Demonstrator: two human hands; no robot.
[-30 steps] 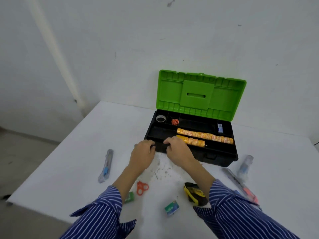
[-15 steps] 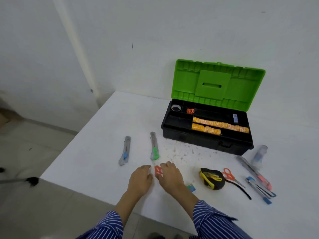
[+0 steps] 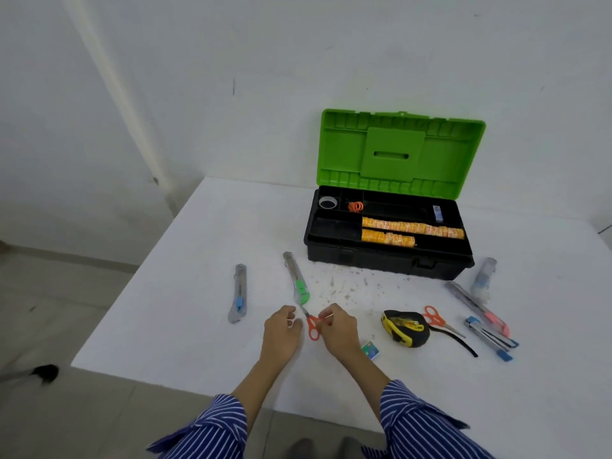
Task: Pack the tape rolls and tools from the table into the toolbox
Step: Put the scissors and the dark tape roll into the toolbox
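The small orange-handled scissors (image 3: pixel 312 324) are lying on the white tabletop (image 3: pixel 198 260) near its front edge, between the two hands, with the blades pointing away toward the green-slider utility knife (image 3: pixel 297 279). The right hand (image 3: pixel 337 329) is touching the scissors at the handles, its fingers (image 3: pixel 326 318) curling together around the near loop, though whether they are truly pinching it cannot be told. The left hand (image 3: pixel 284 329) is resting just beside the scissors on the other side, its fingers (image 3: pixel 291 313) bending loosely inward and clamping on nothing visible.

Well to the left, a blue-slider utility knife (image 3: pixel 238 293) is lying apart from the rest. To the right of the hands a small green-and-blue box (image 3: pixel 371 350) is sitting near the right wrist, and beyond it a yellow-and-black tape measure (image 3: pixel 404 327) is trailing its black strap. A second pair of orange scissors (image 3: pixel 438 321) is lying just beside the tape measure, followed by a pink-slider knife (image 3: pixel 477 308), a blue-tipped tool (image 3: pixel 490 339) and a clear bottle (image 3: pixel 483 276).

The toolbox (image 3: pixel 387 260) is standing open at the back of the tabletop, its green lid (image 3: pixel 400 150) leaning upright by the wall. In its tray, two rows of yellow tape rolls (image 3: pixel 410 226) are lying side by side, a clear tape roll (image 3: pixel 328 203) is occupying the back left compartment, orange rubber bands (image 3: pixel 356 206) are sitting next to it, and a small blue item (image 3: pixel 437 213) is standing at the right.
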